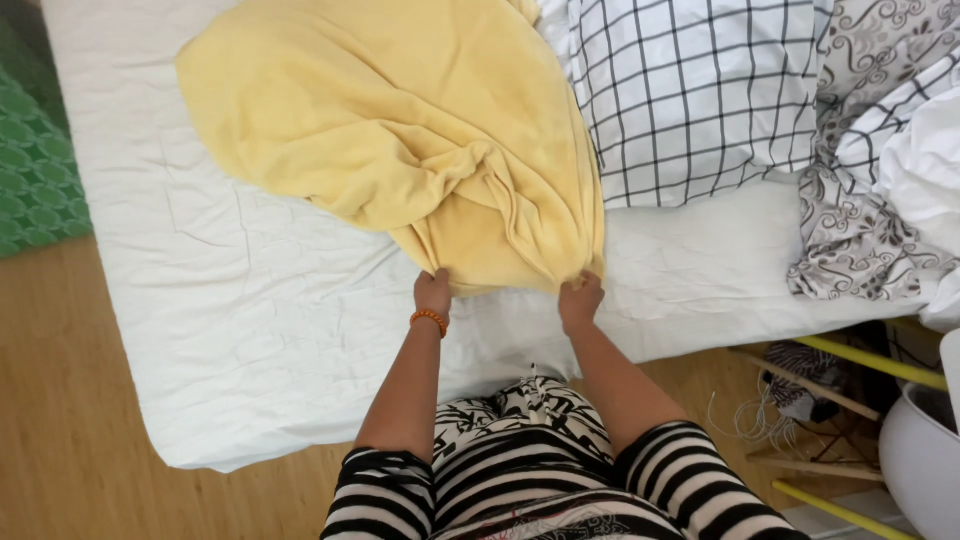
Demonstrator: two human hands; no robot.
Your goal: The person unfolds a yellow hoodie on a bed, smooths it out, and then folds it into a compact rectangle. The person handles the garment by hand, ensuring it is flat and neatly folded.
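- Striped sleeves [560, 490] fill the bottom centre of the frame, with both our forearms reaching up from them toward the bed.
- Our left hand [432, 293], with an orange bead bracelet [429, 319] at the wrist, is closed in a pinch on the near edge of the yellow blanket [400, 120].
- Our right hand [581, 300] pinches the same edge just to the right, fingers curled over the fabric.
- We note the yellow blanket lies bunched across the upper centre of the frame on the white sheet [250, 310], gathered into folds above both hands.
- At upper right, a checked pillow [690, 90] touches the blanket's right side; a patterned grey cover [860, 200] lies beyond it.
- Risk, in our judgement: the two grips sit close together, so a pull could drag the blanket in a clump; the pillow may catch its edge.
- Wooden floor [60, 400] and a green mat [30, 150] occupy the left.
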